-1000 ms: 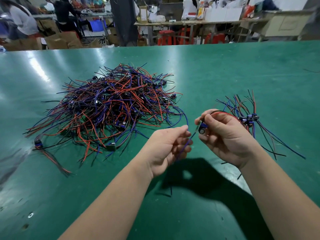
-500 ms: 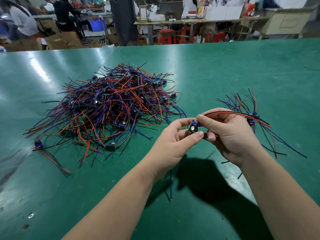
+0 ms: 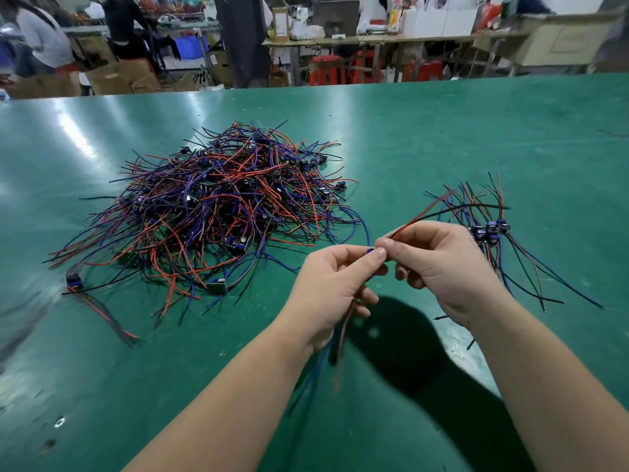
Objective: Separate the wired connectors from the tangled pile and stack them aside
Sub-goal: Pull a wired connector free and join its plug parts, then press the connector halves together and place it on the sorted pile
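The left hand [image 3: 335, 284] and right hand [image 3: 439, 264] pinch one wired connector [image 3: 370, 250], fingers clamped on it, over the table's [image 3: 442, 131] near middle, between the tangled pile [image 3: 221, 206] and the right-side stack [image 3: 490, 229]. It seems light, with limp, snag-prone leads [image 3: 425, 214]; I judge its rigid blue body the surest hold.

No readable text anywhere, labels on far boxes [image 3: 281, 27] too blurred
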